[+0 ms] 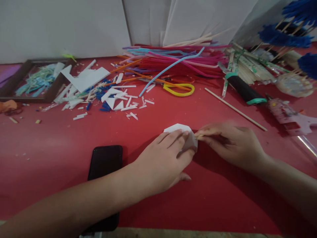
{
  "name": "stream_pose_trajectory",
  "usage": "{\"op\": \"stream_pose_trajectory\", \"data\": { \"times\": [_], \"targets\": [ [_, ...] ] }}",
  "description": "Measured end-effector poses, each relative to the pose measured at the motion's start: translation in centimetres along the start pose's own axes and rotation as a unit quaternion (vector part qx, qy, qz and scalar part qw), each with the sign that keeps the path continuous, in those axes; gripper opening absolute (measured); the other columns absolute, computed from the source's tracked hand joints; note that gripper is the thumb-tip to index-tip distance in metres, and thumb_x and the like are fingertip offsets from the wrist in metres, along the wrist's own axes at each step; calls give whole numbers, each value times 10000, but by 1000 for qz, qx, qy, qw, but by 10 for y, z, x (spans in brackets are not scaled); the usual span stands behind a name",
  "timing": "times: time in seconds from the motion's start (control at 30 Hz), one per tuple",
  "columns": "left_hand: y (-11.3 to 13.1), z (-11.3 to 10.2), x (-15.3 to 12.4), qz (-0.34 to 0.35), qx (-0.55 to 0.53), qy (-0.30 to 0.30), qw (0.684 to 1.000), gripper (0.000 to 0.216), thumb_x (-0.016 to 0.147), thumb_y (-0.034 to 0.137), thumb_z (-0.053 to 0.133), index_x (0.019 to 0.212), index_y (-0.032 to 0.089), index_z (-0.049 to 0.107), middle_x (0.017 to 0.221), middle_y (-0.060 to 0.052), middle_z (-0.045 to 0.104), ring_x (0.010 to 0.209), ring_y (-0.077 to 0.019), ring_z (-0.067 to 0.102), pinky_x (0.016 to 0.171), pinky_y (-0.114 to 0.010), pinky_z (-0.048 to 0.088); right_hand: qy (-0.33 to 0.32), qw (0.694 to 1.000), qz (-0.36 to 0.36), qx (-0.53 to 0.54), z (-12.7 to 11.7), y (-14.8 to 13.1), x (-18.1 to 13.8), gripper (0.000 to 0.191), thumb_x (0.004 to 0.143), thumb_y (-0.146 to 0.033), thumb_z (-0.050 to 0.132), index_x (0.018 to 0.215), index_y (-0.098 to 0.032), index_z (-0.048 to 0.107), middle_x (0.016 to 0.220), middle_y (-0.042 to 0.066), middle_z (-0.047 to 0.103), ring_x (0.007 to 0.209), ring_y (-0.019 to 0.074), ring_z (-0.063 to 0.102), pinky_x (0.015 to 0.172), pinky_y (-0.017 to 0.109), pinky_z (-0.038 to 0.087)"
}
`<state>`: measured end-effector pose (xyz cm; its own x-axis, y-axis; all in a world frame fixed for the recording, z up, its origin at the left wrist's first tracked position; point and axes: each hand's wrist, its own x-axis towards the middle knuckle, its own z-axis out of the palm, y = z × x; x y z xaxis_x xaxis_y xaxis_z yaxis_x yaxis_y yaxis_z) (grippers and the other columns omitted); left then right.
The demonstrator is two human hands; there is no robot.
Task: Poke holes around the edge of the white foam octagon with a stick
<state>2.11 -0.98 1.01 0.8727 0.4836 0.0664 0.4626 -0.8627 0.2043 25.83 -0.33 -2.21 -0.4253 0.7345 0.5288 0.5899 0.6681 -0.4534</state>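
Observation:
My left hand [162, 162] lies flat over a small white foam piece [177, 128] on the red table [49, 148], fingers stretched out and pressing it down. My right hand [229, 143] is closed in a pinch on a thin wooden stick [199, 135], whose tip touches the right edge of the white piece. Most of the stick is hidden inside the fingers.
A black phone [105, 162] lies under my left forearm. Behind are white foam scraps [84, 79], coloured pipe cleaners [173, 59], yellow-handled scissors [178, 90], a loose long stick [235, 109], a black roll [244, 90], a wooden frame [15, 79] and blue fluffy sticks [284, 38].

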Motion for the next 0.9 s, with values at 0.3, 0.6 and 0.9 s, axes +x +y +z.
{"op": "stream_pose_trajectory", "data": {
  "times": [0.3,0.6,0.9],
  "targets": [
    [1,0,0,-4,-3,-6,1000,656,822,477,775,1339,111,604,1430,-228,582,1393,-379,492,1132,-525,444,19,999,8,44,4,1,-1,155,870,-144,673,897,-294,646,783,-23,756,694,154,734,610,252,605],
    [0,0,0,-2,-7,-1,1000,670,814,472,784,1343,105,600,1446,-234,567,1395,-378,489,1134,-525,446,16,999,13,41,7,-2,0,180,892,-125,610,918,-299,648,798,-19,757,706,157,739,615,256,605],
    [0,0,0,-1,-1,-1,1000,641,836,474,760,1336,104,606,1413,-229,593,1381,-380,505,1126,-527,451,15,1000,20,4,6,-2,-3,149,896,-141,628,939,-283,637,818,-1,766,703,162,743,609,245,600]
  ]
}}
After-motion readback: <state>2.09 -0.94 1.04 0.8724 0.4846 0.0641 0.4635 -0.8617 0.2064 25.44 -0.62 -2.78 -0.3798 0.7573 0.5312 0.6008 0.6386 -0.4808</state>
